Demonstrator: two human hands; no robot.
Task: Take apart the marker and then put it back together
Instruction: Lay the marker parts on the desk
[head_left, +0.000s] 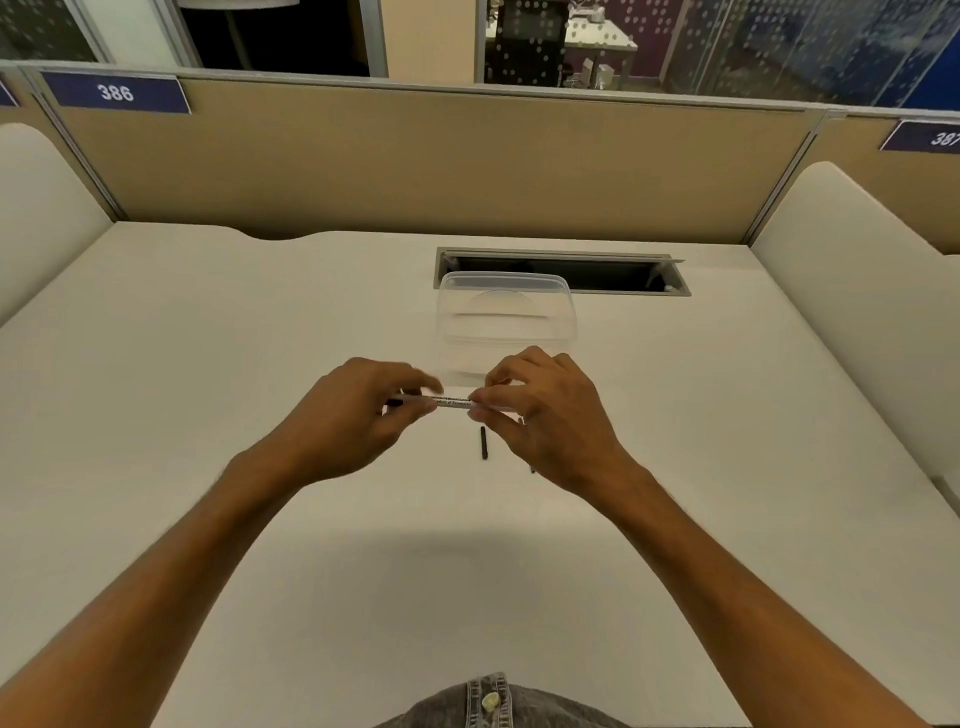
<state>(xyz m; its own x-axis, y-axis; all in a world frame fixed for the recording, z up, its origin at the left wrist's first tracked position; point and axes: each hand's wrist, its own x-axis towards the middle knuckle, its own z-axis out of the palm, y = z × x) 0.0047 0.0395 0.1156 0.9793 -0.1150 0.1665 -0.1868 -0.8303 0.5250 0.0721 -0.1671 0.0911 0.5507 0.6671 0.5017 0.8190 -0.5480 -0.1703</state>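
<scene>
Surface (311, 519): smooth, matt, off-white laminate look. Marker barrel (452, 402) between the hands: white, glossy plastic, printed label. Container (506, 312) beyond hands: clear, glossy plastic. Black piece (483, 442) below right hand (550, 415): matt plastic.

The left hand (363, 415) was smeared by motion at its fingertips, and together with the right hand (545, 415) it hid both ends of the marker (451, 402), whose label print was too small to read. A second dark piece (533, 469) showed only as a sliver under the right hand. The frame's right edge cut off the desk number plate (930, 137).
</scene>
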